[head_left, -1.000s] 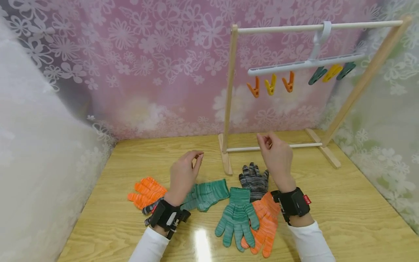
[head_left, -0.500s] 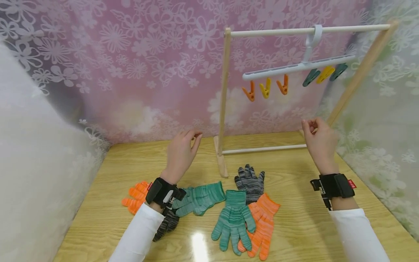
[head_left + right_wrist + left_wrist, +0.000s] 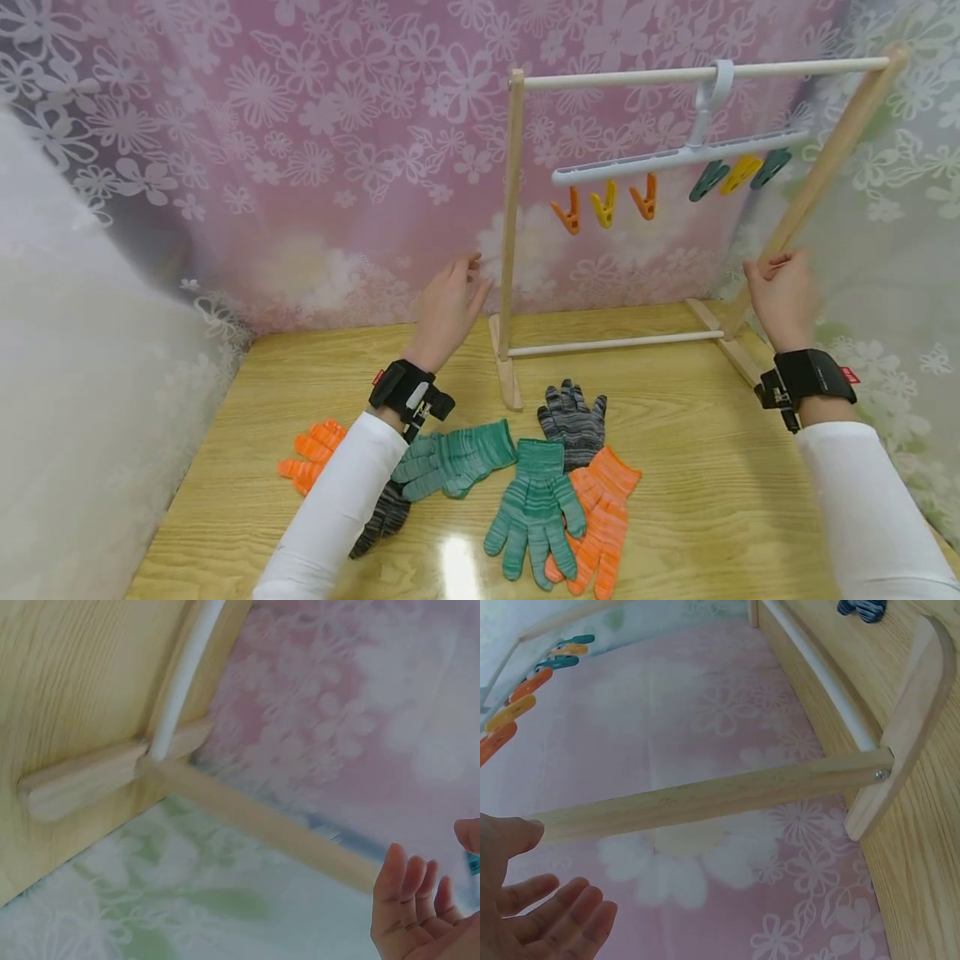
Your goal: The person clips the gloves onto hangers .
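Note:
My left hand (image 3: 447, 307) is raised beside the left post (image 3: 512, 217) of a small wooden drying rack. In the left wrist view its thumb (image 3: 521, 834) overlaps the post's edge, and the fingers are spread with nothing in them. My right hand (image 3: 786, 298) is at the right post (image 3: 806, 196); the right wrist view shows its fingers (image 3: 412, 892) and thumb apart, not wrapped round the post. From the rack's top bar (image 3: 622, 79) hangs a pale clip hanger (image 3: 637, 169) with orange, yellow and dark green clips (image 3: 708, 180).
On the wooden table lie green gloves (image 3: 534, 508), orange gloves (image 3: 609, 500) and dark grey striped gloves (image 3: 573, 425), some overlapping. My left sleeve (image 3: 337, 500) covers part of the left pile. A floral curtain (image 3: 337, 167) stands behind the rack.
My right hand has moved right and up, from before the rack's lower bar to the right post. The left hand has risen toward the left post, and both hands' fingers have loosened.

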A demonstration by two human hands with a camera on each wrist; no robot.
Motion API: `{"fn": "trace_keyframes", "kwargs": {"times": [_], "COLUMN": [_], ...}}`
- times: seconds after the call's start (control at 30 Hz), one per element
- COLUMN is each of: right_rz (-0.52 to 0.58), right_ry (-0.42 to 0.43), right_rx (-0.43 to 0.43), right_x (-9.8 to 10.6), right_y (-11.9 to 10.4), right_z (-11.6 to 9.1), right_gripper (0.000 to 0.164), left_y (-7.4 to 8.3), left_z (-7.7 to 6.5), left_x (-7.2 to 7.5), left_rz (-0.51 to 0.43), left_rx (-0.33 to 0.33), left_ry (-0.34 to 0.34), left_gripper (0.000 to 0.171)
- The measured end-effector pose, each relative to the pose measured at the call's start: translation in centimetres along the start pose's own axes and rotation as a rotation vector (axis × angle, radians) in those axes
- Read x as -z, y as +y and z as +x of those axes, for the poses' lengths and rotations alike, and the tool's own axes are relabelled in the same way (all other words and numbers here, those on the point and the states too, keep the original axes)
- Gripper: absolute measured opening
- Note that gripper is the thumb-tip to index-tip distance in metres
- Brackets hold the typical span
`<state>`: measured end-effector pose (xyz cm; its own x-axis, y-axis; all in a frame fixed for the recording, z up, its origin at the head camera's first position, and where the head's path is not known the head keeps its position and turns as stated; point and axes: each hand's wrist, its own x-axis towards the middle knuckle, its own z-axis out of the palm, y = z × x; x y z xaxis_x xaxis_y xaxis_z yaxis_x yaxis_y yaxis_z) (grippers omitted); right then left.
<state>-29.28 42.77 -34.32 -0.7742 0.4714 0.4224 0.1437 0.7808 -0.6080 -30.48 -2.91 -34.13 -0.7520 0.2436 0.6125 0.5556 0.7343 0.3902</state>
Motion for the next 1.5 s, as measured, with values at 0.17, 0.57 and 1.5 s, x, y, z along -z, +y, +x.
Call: {"fn": "trace_keyframes", "kwargs": {"times": [0.17, 0.57, 1.5], "right_rz": [-0.007, 0.132, 0.258], "right_ry": [-0.071, -0.131, -0.146], "right_rx": [-0.065, -0.071, -0.034], "right_x": [0.3, -0.4, -1.5], "right_y": [1.5, 5.2, 4.5], "right_z": [2.3, 5.4, 4.3], "right_gripper": [0.070, 0.059, 0.043], "left_y": [0.0, -0.3, -1.8], "left_z": [1.2, 2.6, 2.2], "left_x": [-1.0, -4.3, -4.9], "left_rz": [-0.101, -0.294, -0.373], "left_rx": [0.087, 0.130, 0.124], "left_ry": [-0.038, -0.100, -0.069], "left_gripper": [0.055, 0.053, 0.044]}}
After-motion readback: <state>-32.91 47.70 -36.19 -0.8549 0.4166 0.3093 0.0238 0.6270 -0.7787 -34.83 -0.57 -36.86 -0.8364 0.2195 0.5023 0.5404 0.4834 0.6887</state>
